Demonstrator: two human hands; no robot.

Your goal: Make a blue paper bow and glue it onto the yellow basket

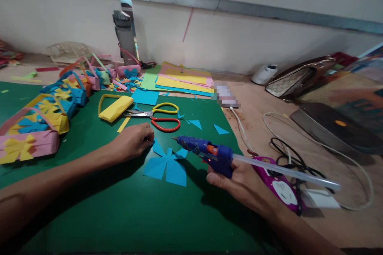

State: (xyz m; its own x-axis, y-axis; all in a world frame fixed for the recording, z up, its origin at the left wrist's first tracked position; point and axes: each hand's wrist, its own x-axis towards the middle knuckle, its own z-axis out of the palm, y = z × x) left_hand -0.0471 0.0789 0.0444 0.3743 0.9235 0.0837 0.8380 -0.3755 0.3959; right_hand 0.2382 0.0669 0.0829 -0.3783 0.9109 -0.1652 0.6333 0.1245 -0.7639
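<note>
Gripping the blue glue gun (222,156) in your right hand (241,181), you have its nozzle near the blue paper cutout (176,172) on the green bench (119,215). Your left hand (135,142), apart from the right, curls at the cutout's upper-left petal; whether it pinches, I cannot tell. Beyond lie scissors (147,114) and a yellow paper basket (115,110).
</note>
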